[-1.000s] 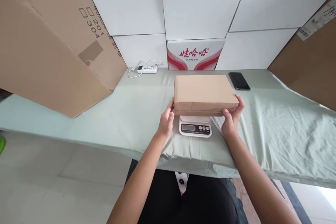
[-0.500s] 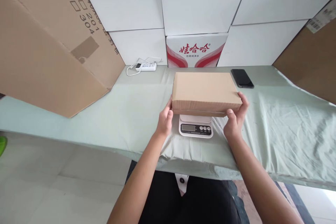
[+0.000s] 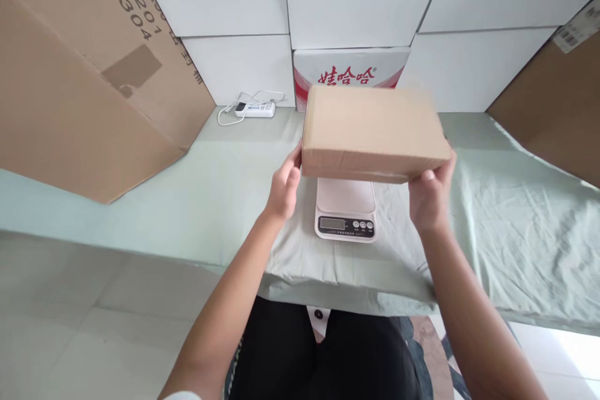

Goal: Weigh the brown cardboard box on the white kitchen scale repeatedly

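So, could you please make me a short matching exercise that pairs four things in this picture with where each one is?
Things:
1. small brown box
2. white scale
3. white device
4. large carton

Places:
A. at the far left of the view
B. towards the back, just left of the red-and-white printed box
C. held between the left hand and the right hand
D. on the pale green cloth, its display and buttons on the side nearest the person

Right pairs: 1-C, 2-D, 3-B, 4-A
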Demonstrator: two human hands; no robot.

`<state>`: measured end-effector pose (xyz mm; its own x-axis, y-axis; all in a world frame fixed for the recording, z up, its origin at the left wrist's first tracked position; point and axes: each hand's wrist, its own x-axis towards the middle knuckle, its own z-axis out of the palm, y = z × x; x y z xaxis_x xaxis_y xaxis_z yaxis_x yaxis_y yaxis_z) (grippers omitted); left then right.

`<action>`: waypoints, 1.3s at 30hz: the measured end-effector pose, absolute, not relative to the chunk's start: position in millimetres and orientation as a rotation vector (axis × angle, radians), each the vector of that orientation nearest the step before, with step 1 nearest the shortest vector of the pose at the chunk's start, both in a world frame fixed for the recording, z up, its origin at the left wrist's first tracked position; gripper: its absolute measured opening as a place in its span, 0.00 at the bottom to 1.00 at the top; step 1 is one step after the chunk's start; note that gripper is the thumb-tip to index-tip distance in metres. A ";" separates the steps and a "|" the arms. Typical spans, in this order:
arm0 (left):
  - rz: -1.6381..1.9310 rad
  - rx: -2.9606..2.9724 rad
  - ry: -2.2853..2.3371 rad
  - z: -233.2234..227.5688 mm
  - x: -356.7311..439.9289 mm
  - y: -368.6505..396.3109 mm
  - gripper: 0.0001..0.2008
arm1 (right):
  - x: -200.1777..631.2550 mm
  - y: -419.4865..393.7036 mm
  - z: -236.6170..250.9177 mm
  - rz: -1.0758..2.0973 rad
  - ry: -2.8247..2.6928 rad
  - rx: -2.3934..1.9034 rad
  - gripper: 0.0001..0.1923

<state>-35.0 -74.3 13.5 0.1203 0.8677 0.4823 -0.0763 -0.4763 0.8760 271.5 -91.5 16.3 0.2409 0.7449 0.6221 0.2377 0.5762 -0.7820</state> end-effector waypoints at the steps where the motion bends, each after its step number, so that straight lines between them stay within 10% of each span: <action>1: 1.473 1.604 0.803 16.1 -33.3 -60.5 0.42 | 274.0 -79.3 22.9 0.437 -1.333 -0.899 0.38; 14: 1.448 1.368 1.047 -39.6 -12.8 23.2 0.51 | 266.0 20.8 -31.8 0.547 -1.347 -1.041 0.54; 23: 1.407 1.353 1.044 -42.6 -12.3 28.2 0.50 | 276.7 41.2 -48.3 0.555 -1.250 -1.035 0.37; 39: 1.383 1.332 0.976 -51.5 -13.2 34.4 0.44 | 280.1 40.0 -54.0 0.626 -1.288 -1.049 0.38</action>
